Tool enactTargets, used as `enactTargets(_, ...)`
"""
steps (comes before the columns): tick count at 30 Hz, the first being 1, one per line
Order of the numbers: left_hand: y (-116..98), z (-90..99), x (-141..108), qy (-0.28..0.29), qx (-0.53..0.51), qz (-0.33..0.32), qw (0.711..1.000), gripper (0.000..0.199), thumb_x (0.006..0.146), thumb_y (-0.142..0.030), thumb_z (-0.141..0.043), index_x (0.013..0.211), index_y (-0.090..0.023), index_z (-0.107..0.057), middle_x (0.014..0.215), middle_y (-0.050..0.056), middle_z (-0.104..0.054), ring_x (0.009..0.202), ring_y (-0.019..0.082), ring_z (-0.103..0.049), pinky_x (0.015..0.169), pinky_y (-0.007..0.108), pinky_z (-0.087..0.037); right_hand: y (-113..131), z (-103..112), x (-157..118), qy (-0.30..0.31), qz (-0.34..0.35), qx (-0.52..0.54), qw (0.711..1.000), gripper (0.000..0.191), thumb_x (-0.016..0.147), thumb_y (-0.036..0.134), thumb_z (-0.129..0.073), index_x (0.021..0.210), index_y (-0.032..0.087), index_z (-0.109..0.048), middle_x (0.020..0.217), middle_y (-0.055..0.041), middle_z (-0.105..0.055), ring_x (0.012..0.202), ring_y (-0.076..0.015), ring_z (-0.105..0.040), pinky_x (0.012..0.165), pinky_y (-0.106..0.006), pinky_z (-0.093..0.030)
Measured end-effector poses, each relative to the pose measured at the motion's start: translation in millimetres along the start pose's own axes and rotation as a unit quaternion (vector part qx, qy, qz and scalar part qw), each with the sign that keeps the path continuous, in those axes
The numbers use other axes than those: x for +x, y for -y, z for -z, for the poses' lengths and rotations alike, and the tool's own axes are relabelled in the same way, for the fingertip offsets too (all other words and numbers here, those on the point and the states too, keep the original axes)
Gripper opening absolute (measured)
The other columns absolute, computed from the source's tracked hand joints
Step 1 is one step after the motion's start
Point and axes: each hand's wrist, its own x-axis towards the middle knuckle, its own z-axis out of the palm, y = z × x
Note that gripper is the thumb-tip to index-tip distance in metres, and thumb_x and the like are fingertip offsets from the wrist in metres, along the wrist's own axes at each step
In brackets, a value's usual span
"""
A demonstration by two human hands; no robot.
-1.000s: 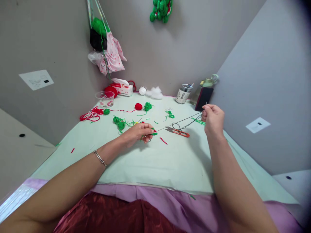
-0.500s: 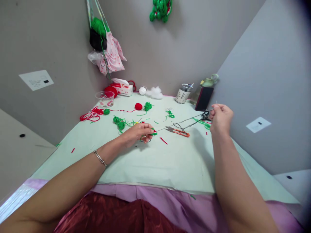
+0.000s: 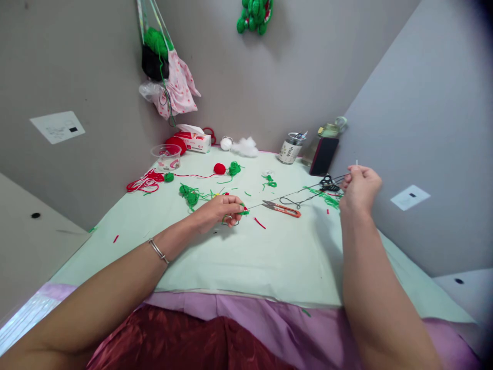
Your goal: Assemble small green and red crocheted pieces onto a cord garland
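While the left hand (image 3: 217, 210) rests low on the pale green table (image 3: 250, 257), its fingers are closed around a small green and red yarn piece (image 3: 242, 209) at the fingertips. The right hand (image 3: 360, 187) is lifted over the right side of the table, with fingers pinched on a thin needle (image 3: 357, 163) that points up above them. A dark thread (image 3: 292, 193) runs tight between both hands, passing above the orange snips (image 3: 283, 208).

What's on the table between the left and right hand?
In the head view, orange-handled snips lie between left hand and right hand, under the dark thread stretched between them.
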Motion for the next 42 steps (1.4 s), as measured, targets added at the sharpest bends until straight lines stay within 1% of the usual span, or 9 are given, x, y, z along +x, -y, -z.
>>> enactTargets(8, 1, 0.9, 0, 0.003, 0.002, 0.000, 1.000, 0.020, 0.075, -0.032, -0.071, 0.078, -0.016, -0.060, 0.064, 0.000, -0.062, 0.051, 0.008, -0.052, 0.052, 0.022, -0.039, 2, 1, 0, 0.006, 0.015, -0.037, 0.999, 0.022, 0.087, 0.004, -0.042, 0.072, 0.019, -0.049, 0.048, 0.0095, -0.035, 0.041, -0.0063, -0.028, 0.044, -0.022, -0.020)
enactTargets(15, 0, -0.1, 0, -0.053, -0.027, -0.060, 0.996, 0.025, 0.074, -0.035, -0.076, 0.081, -0.016, -0.061, 0.072, -0.001, -0.056, 0.063, 0.009, -0.055, 0.061, 0.024, -0.049, 2, -13, -30, 0.157, 0.076, -0.135, 0.975, 0.006, 0.077, 0.016, -0.068, 0.079, 0.017, -0.073, 0.074, -0.0022, -0.064, 0.064, -0.0128, -0.053, 0.055, -0.024, -0.038)
enactTargets(17, -1, -0.2, 0, -0.074, -0.037, -0.072, 0.994, 0.027, 0.072, -0.035, -0.078, 0.082, -0.015, -0.062, 0.077, -0.001, -0.056, 0.068, 0.010, -0.057, 0.064, 0.025, -0.052, 6, -22, -53, 0.203, 0.130, -0.175, 0.955, 0.008, 0.078, 0.022, -0.070, 0.082, 0.020, -0.076, 0.074, -0.0017, -0.065, 0.066, -0.0140, -0.053, 0.058, -0.025, -0.038)
enactTargets(20, -1, 0.2, 1, -0.089, -0.045, -0.083, 0.992, 0.029, 0.071, -0.035, -0.079, 0.083, -0.015, -0.061, 0.081, 0.000, -0.058, 0.072, 0.012, -0.060, 0.066, 0.027, -0.054, 15, -34, -96, 0.328, 0.167, -0.210, 0.906, 0.019, 0.086, 0.032, -0.062, 0.090, 0.020, -0.077, 0.069, -0.0016, -0.064, 0.058, -0.0148, -0.050, 0.057, -0.027, -0.037)
enactTargets(23, 1, 0.5, 2, -0.095, -0.039, -0.093, 0.990, 0.029, 0.072, -0.035, -0.078, 0.083, -0.015, -0.060, 0.079, -0.001, -0.058, 0.071, 0.012, -0.061, 0.068, 0.028, -0.055, 25, -40, -134, 0.459, 0.176, -0.232, 0.839, 0.030, 0.094, 0.032, -0.050, 0.107, 0.019, -0.074, 0.064, -0.0002, -0.061, 0.054, -0.0131, -0.046, 0.057, -0.026, -0.036)
enactTargets(25, 2, 0.6, 2, -0.099, -0.037, -0.097, 0.990, 0.028, 0.073, -0.035, -0.077, 0.084, -0.015, -0.061, 0.078, -0.001, -0.058, 0.070, 0.012, -0.060, 0.069, 0.029, -0.056, 31, -40, -151, 0.509, 0.200, -0.261, 0.795, 0.032, 0.097, 0.029, -0.045, 0.112, 0.018, -0.071, 0.060, 0.0017, -0.056, 0.051, -0.0117, -0.043, 0.057, -0.025, -0.034)
enactTargets(32, 3, -1.0, 1, -0.105, -0.034, -0.104, 0.988, 0.027, 0.073, -0.034, -0.076, 0.083, -0.015, -0.060, 0.079, -0.001, -0.059, 0.070, 0.012, -0.061, 0.071, 0.030, -0.057, 31, -40, -162, 0.531, 0.245, -0.320, 0.746, 0.029, 0.096, 0.027, -0.045, 0.099, 0.018, -0.072, 0.050, 0.0046, -0.048, 0.045, -0.0101, -0.037, 0.053, -0.024, -0.027)
enactTargets(37, 3, -1.7, 2, -0.112, -0.032, -0.106, 0.987, 0.028, 0.072, -0.034, -0.077, 0.082, -0.016, -0.058, 0.076, -0.002, -0.059, 0.069, 0.012, -0.062, 0.071, 0.032, -0.057, 30, -41, -163, 0.535, 0.240, -0.336, 0.737, 0.029, 0.094, 0.022, -0.044, 0.099, 0.018, -0.073, 0.057, 0.0016, -0.059, 0.046, -0.0102, -0.043, 0.055, -0.024, -0.028)
enactTargets(42, 6, -1.4, 4, -0.123, -0.016, -0.113, 0.986, 0.026, 0.072, -0.032, -0.076, 0.081, -0.016, -0.057, 0.074, -0.002, -0.060, 0.065, 0.012, -0.063, 0.071, 0.032, -0.057, 32, -42, -165, 0.533, 0.234, -0.356, 0.731, 0.029, 0.091, 0.019, -0.045, 0.098, 0.018, -0.073, 0.052, 0.0030, -0.054, 0.046, -0.0112, -0.043, 0.056, -0.024, -0.028)
